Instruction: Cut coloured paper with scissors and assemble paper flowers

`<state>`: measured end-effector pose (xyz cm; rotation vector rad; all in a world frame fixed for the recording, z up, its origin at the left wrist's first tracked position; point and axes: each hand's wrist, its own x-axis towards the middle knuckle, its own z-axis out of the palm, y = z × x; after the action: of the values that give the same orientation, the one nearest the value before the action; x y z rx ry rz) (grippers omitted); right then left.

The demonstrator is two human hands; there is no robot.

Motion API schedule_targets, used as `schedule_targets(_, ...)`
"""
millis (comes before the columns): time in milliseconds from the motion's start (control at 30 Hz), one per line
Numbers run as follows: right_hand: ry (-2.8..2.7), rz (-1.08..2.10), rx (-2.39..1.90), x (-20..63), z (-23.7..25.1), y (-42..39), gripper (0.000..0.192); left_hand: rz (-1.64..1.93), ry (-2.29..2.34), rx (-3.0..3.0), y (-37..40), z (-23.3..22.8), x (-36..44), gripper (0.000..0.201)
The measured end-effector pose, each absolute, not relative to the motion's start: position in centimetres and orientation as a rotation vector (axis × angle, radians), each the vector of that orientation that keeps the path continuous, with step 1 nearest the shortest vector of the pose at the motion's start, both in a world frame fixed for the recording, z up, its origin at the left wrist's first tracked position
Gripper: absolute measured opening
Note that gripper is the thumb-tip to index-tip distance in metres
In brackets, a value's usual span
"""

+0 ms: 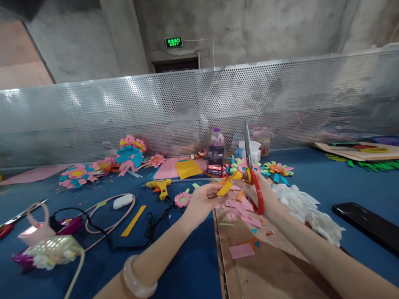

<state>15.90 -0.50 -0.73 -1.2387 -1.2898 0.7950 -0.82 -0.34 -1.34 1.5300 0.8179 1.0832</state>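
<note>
Just right of the frame's centre, the left hand (202, 202) pinches a narrow yellow paper strip (228, 185) between thumb and fingers, angling it up toward the blades so its free end meets the cut. The right hand (258, 195) is closed through the handles of red-handled steel scissors (252, 175), blades upright. Below lie pink paper scraps (243, 209) on a brown wooden board (266, 271); a yellow glue gun (159, 186) sits left.

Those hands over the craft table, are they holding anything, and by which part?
The left hand pinches a yellow paper strip by its lower end. The right hand holds red-handled scissors by the handle loops, blades pointing up.
</note>
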Motion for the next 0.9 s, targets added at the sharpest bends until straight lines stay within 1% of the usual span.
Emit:
schedule_targets(400,-1.277,0.815,-1.194,15.91,-1.18,-0.42,0.038,1.089,0.787,1.492,-0.05,-1.91,-0.72,0.03)
schedule_targets(900,-1.282,0.825,-1.143,15.97,-1.19,-0.33,0.033,1.029,0.827,1.37,-0.66,-1.37,-0.75,0.03)
